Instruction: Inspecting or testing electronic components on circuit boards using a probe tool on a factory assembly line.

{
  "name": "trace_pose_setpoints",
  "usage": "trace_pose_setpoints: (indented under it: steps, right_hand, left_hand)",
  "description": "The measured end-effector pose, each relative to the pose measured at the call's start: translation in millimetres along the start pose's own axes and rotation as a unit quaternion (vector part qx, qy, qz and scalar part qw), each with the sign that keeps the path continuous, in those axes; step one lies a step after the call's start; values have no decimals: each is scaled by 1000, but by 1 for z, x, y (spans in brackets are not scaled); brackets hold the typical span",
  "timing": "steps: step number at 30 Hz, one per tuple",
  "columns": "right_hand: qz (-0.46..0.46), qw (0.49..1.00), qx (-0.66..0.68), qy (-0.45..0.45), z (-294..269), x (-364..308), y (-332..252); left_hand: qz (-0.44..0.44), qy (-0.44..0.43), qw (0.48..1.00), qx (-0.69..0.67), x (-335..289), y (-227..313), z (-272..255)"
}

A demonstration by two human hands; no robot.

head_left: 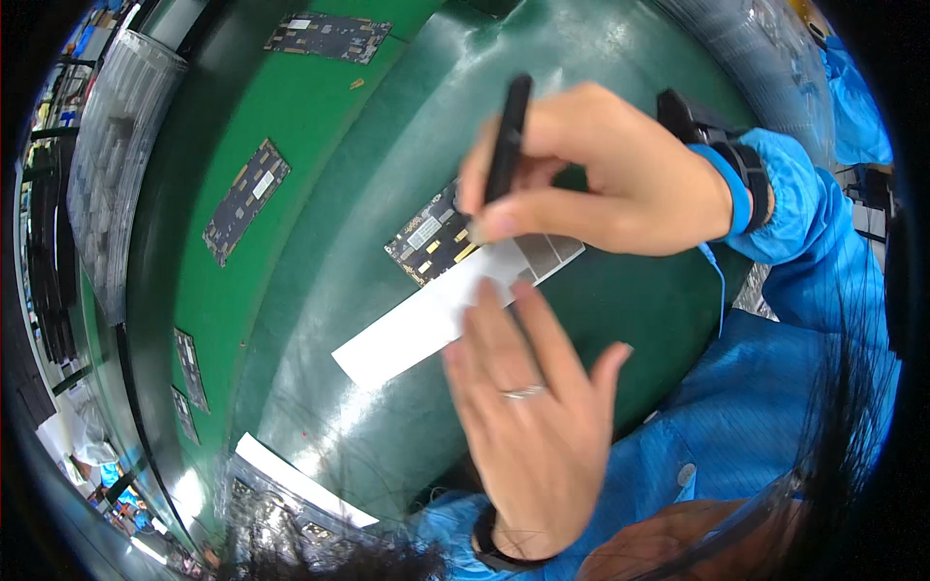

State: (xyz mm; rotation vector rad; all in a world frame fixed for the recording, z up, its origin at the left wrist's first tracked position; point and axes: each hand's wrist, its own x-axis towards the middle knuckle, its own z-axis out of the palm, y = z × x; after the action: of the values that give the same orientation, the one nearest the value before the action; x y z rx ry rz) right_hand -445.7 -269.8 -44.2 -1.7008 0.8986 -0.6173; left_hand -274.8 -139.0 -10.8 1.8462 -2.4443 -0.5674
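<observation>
My right hand is closed around a black pen-like tool, held nearly upright with its lower end by a dark circuit board; whether the tip touches it is hidden by my fingers. A strip of white paper lies along the board's near edge, partly over it. My left hand, a ring on one finger, lies flat with fingers stretched out, the fingertips on the paper. Beyond the paper, partly under my right hand, shows a grey panelled piece.
On the green belt to the left lie several circuit boards, including one board in the middle and another board at the far end. Clear plastic trays stand beyond it. A white strip rests on bagged boards at lower left.
</observation>
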Motion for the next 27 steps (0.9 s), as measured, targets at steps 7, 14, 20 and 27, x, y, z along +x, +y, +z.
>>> trace_pose_setpoints:
  steps: [7,14,20,27]
  right_hand:
    - [-39,999,6,29,11,-27,35]
    - [-26,1000,8,8,14,-27,37]
    - [29,991,130,15,8,-14,21]
    - [-42,996,77,-27,23,38,24]
  left_hand:
    - [40,-35,998,45,-11,17,26]
    - [38,-20,998,54,-11,17,29]
    - [36,-21,998,56,-13,17,26]
    - [32,-2,999,17,-11,18,22]
